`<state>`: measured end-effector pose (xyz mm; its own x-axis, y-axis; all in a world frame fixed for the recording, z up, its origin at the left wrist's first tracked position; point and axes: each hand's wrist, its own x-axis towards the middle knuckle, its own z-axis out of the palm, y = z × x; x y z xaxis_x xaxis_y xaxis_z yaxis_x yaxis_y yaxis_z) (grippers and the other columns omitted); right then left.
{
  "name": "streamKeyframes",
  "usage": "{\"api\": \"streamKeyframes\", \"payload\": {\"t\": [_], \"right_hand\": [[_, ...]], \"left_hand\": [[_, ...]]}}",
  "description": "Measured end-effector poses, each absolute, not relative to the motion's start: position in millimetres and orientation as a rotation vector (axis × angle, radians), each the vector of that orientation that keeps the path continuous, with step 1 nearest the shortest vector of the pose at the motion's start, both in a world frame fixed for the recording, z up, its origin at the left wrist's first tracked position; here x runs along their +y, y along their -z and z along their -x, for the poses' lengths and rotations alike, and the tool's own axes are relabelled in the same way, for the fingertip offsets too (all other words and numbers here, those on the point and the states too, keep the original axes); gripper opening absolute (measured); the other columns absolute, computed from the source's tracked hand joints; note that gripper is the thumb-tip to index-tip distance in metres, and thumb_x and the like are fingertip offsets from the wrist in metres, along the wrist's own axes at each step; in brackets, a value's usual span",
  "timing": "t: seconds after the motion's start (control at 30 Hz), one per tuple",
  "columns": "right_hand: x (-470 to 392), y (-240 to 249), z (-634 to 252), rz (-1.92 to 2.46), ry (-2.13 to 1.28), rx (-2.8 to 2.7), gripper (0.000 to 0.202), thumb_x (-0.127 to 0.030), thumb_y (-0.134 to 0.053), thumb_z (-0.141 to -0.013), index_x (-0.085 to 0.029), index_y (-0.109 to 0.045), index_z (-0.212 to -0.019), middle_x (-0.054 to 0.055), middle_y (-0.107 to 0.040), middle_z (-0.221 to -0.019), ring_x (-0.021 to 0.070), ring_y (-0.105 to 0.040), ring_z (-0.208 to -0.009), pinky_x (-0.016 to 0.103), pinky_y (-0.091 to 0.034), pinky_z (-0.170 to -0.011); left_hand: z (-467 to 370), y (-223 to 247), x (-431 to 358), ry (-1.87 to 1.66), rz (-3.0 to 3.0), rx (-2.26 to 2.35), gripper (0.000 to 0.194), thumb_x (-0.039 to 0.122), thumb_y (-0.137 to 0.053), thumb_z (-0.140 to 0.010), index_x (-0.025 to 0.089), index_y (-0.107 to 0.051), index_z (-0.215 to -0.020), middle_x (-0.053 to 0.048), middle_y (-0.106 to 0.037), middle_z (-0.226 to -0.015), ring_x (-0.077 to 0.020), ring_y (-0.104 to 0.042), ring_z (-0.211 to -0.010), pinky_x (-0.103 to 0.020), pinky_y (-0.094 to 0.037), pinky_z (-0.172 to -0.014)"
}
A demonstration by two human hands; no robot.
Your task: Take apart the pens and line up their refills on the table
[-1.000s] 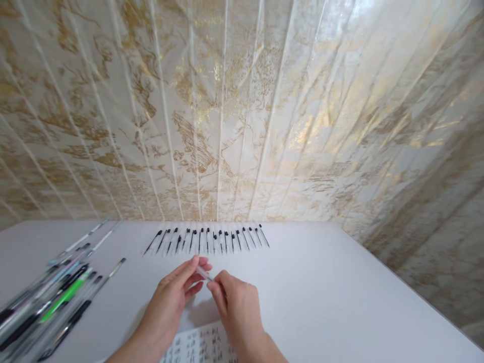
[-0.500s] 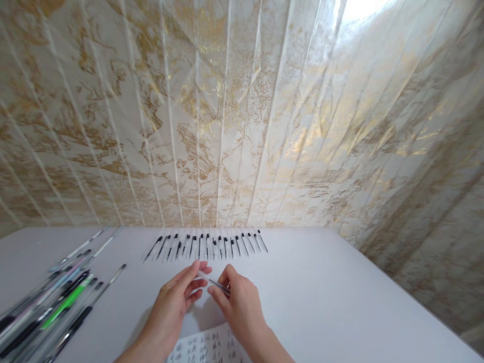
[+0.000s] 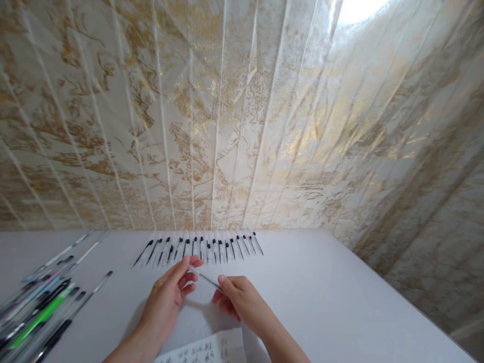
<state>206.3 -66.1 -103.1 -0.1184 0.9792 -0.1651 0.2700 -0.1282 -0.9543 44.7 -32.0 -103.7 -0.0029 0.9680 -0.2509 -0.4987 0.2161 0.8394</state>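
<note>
Near the front of the white table, my left hand point(image 3: 170, 292) pinches the clear, whitish end of a slim pen refill point(image 3: 210, 281) between thumb and fingers. My right hand point(image 3: 240, 297) grips its thin dark end, thumb on top and the other fingers curled below. The refill slants down from left to right across the gap between my hands. I cannot tell whether its clear and dark parts are one piece. Beyond my hands, several thin black refills point(image 3: 227, 250) with black ends lie side by side in a row.
At the left lies a loose pile of pens point(image 3: 45, 307), a bright green one point(image 3: 41, 317) among them. Below my hands is a sheet of paper point(image 3: 230, 345) with handwriting. A gold-patterned curtain point(image 3: 212, 151) hangs behind the table point(image 3: 340, 297).
My hands have moved apart, and more of the thin dark length shows between them. My right hand has turned thumb-up. The whole view has shifted slightly.
</note>
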Motion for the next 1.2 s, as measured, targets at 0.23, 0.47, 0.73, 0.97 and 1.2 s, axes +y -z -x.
{"api": "streamKeyframes", "payload": {"t": [0.23, 0.47, 0.73, 0.97, 1.2], "right_hand": [[-66.5, 99.1, -206.4, 1.414, -1.314, -1.314, 0.027, -0.043, -0.062, -0.077, -0.019, -0.050, -0.079, -0.005, -0.047, -0.063, 0.0057, -0.035, -0.042, 0.018, -0.023, -0.040], [-70.3, 89.7, -206.1, 1.556, -0.898, -1.568, 0.016, -0.027, -0.055, -0.082, -0.018, -0.055, -0.068, -0.004, -0.047, -0.058, 0.0096, -0.042, -0.054, 0.021, -0.030, -0.053], [-75.6, 91.6, -196.0, 1.479, -0.073, -1.961, 0.011, -0.013, -0.045, -0.085, -0.020, -0.049, -0.078, 0.002, -0.059, -0.078, 0.0152, -0.054, -0.069, 0.022, -0.032, -0.057], [-74.9, 88.4, -199.4, 1.650, -0.881, -1.744, 0.032, -0.044, -0.044, -0.088, -0.019, -0.051, -0.070, -0.002, -0.053, -0.057, 0.0119, -0.046, -0.052, 0.022, -0.030, -0.052], [-73.7, 80.8, -202.3, 1.692, -0.565, -1.807, 0.007, -0.018, -0.052, -0.081, -0.020, -0.049, -0.074, -0.002, -0.055, -0.066, 0.0123, -0.048, -0.059, 0.022, -0.028, -0.055]], "left_hand": [[-41.9, 103.0, -35.7, -1.273, -0.635, 0.967, 0.044, 0.046, -0.078, -0.059, 0.015, -0.070, -0.090, -0.007, -0.070, -0.098, -0.0105, -0.057, -0.068, -0.020, -0.046, -0.055], [-41.3, 109.5, -35.5, -1.271, -0.601, 0.953, 0.043, 0.044, -0.077, -0.061, 0.016, -0.070, -0.092, -0.007, -0.069, -0.101, -0.0096, -0.057, -0.069, -0.018, -0.046, -0.054], [-39.8, 112.4, -32.0, -1.305, -0.498, 0.930, 0.032, 0.040, -0.077, -0.065, 0.016, -0.070, -0.084, -0.003, -0.067, -0.091, -0.0080, -0.055, -0.066, -0.016, -0.047, -0.052], [-41.0, 114.0, -34.4, -1.331, -0.543, 0.904, 0.036, 0.041, -0.077, -0.063, 0.014, -0.069, -0.085, -0.005, -0.068, -0.089, -0.0083, -0.056, -0.065, -0.018, -0.049, -0.058], [-40.7, 108.1, -38.4, -1.329, -0.537, 0.902, 0.036, 0.041, -0.077, -0.063, 0.014, -0.069, -0.086, -0.005, -0.069, -0.090, -0.0089, -0.057, -0.067, -0.018, -0.048, -0.056]]}}
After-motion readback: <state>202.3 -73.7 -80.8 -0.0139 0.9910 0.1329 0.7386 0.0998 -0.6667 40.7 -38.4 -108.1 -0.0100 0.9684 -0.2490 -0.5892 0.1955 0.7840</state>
